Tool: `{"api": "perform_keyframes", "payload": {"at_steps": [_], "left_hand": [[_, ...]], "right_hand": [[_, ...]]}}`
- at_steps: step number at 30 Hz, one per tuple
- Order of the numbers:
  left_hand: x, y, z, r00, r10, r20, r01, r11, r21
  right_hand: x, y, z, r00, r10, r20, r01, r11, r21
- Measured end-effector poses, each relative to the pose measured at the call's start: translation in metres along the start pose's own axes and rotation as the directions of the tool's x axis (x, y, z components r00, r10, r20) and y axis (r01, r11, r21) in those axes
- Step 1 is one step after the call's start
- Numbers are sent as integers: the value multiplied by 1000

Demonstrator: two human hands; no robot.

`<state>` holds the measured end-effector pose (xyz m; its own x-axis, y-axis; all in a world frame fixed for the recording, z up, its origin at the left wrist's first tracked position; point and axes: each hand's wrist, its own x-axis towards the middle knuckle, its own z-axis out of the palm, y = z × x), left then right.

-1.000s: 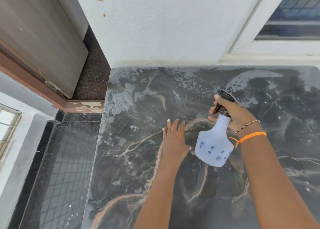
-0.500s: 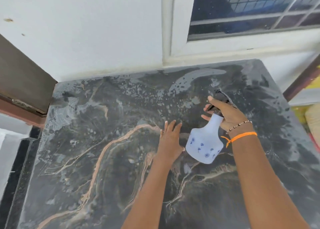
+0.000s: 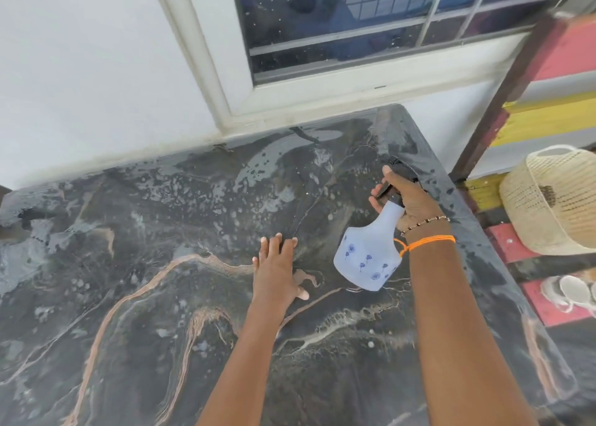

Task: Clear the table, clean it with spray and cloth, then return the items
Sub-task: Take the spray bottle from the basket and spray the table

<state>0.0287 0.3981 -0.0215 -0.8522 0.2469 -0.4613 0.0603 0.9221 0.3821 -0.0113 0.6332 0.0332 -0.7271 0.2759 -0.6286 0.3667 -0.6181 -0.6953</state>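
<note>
The dark marble table (image 3: 161,280) fills most of the view, its far half wet with spray droplets and streaks. My right hand (image 3: 409,199) grips the black trigger head of a pale blue spray bottle (image 3: 367,258) with small blue flowers, held tilted just above the table's right part. An orange thread and a bead bracelet circle that wrist. My left hand (image 3: 277,267) lies flat on the table, palm down, fingers together, just left of the bottle. No cloth is in view.
A white wall and a barred window (image 3: 371,25) run along the table's far edge. To the right, past the table edge, a woven basket (image 3: 554,199) sits by red and yellow steps, with pale sandals (image 3: 567,293) below it.
The view has swung to the right, bringing the window, basket and steps into sight and losing the door on the left. Both hands keep their pose on the table and bottle.
</note>
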Motion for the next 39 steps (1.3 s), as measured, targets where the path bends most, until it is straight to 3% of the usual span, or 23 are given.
{"api": "perform_keyframes", "payload": {"at_steps": [3, 5, 13, 18, 20, 24, 26, 30, 34, 36, 39], "left_hand": [[3, 0, 2, 1000, -1, -8, 1, 1000, 3], [4, 0, 3, 1000, -1, -19, 1, 1000, 0], [2, -5, 6, 999, 28, -37, -29, 999, -35], [-17, 0, 14, 996, 72, -53, -75, 995, -68], [-30, 1, 20, 994, 104, -37, -106, 992, -64], [-58, -1, 31, 990, 139, -37, -141, 988, -59], [-70, -4, 33, 989, 147, -32, -149, 987, -60], [-85, -10, 37, 990, 139, -13, -139, 988, -66], [-96, -19, 40, 992, 126, -15, -127, 990, -65], [-101, -24, 40, 993, 118, -16, -119, 991, -58], [-108, -34, 38, 994, 105, -28, -106, 993, -42]], "right_hand": [[8, -10, -9, 979, 22, -204, -7, 997, 76], [12, -13, -17, 965, -2, -261, 20, 998, 65], [-19, -3, -30, 998, -60, 5, 60, 998, 13], [-68, 19, -31, 978, -204, 53, 210, 958, -194], [-86, 32, -32, 948, -318, 31, 305, 873, -381], [-110, 60, -41, 858, -504, 92, 395, 535, -747], [-119, 69, -48, 859, -507, 74, 362, 496, -789], [-131, 83, -53, 895, -444, -38, 313, 688, -655], [-139, 96, -53, 935, -290, -204, 124, 806, -579], [-148, 96, -51, 964, -182, -194, 56, 852, -521], [-164, 98, -43, 998, -42, -46, 17, 894, -448]]}}
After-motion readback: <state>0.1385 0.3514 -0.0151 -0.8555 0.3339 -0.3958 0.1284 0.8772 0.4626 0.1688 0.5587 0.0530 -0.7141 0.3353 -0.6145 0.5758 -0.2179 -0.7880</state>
